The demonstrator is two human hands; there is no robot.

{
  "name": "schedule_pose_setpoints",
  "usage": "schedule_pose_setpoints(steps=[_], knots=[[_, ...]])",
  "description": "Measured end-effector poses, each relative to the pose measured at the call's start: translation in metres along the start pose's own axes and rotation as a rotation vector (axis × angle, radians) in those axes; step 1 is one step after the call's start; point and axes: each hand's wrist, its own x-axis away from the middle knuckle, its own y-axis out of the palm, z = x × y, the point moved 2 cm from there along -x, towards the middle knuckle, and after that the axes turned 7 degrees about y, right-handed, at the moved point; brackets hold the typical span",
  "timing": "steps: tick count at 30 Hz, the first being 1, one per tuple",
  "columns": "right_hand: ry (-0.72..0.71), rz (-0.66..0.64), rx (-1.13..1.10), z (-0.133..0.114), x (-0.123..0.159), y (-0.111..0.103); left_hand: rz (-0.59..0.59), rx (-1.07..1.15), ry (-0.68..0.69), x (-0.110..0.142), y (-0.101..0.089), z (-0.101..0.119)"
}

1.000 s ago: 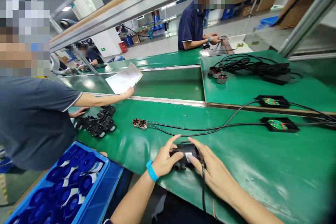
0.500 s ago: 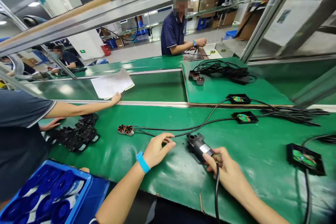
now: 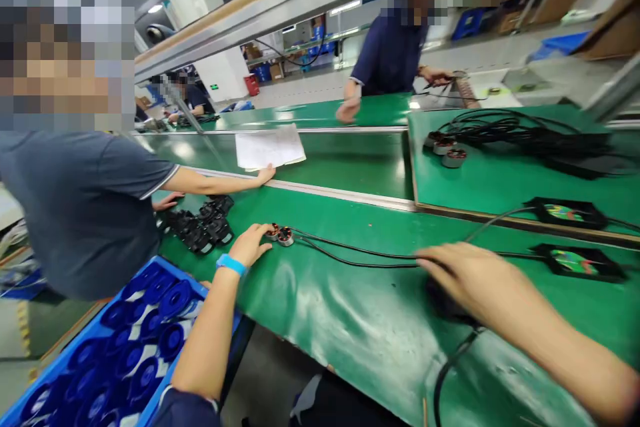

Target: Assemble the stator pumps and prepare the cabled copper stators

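Note:
My left hand (image 3: 247, 245), with a blue wristband, is open. Its fingertips reach the left one of two small round motors (image 3: 285, 236) with copper windings; I cannot tell whether they touch it. Black cables (image 3: 360, 263) run from the motors to the right across the green bench. My right hand (image 3: 465, 273), slightly blurred, stretches its fingers out over these cables. Partly hidden beneath that hand lies a black housing (image 3: 443, 303) with a thick cable (image 3: 445, 370) hanging toward me. Further right, two open black boxes (image 3: 583, 263) show green circuit boards.
A blue crate (image 3: 160, 267) of round blue parts stands at lower left. A co-worker (image 3: 85, 213) beside me touches white papers (image 3: 270, 147), near several black housings (image 3: 200, 230). Another person (image 3: 390, 53) works across the bench. Coiled cables (image 3: 525, 140) lie on a raised green board (image 3: 480, 190).
My left hand has moved left to the motors. My right hand has let go of the black housing, which now lies under it, and is over the cables. The view has turned left.

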Motion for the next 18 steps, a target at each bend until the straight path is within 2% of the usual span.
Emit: schedule_pose_setpoints(steps=[2,3,5,7,9,10,12,14,16,18], knots=[[-0.081,-0.173,0.157,-0.037,-0.035,0.014,-0.019,0.013,0.056,-0.011,0.001,-0.007],[-0.106,-0.208,0.178,-0.053,-0.050,0.022,-0.017,0.005,0.071,-0.016,0.001,-0.009],[-0.072,-0.227,0.210,-0.074,-0.073,0.040,0.033,-0.037,0.088,-0.025,-0.007,-0.012],[-0.018,-0.247,0.209,-0.084,-0.090,0.054,0.183,-0.071,0.174,-0.030,-0.028,-0.006],[0.032,-0.243,0.174,-0.085,-0.100,0.055,0.429,-0.102,0.269,-0.028,-0.062,0.010],[0.061,-0.225,0.147,-0.083,-0.102,0.048,0.573,-0.126,0.290,-0.024,-0.080,0.022],[0.135,-0.159,0.086,-0.072,-0.100,0.021,0.821,-0.157,0.314,-0.016,-0.113,0.048],[0.231,-0.070,0.030,-0.052,-0.086,-0.023,0.980,-0.154,0.328,-0.011,-0.135,0.072],[0.322,0.041,-0.021,-0.030,-0.057,-0.073,1.034,-0.112,0.365,-0.010,-0.142,0.091],[0.317,0.214,-0.147,-0.015,-0.014,-0.116,0.958,-0.014,0.445,-0.011,-0.135,0.107]])
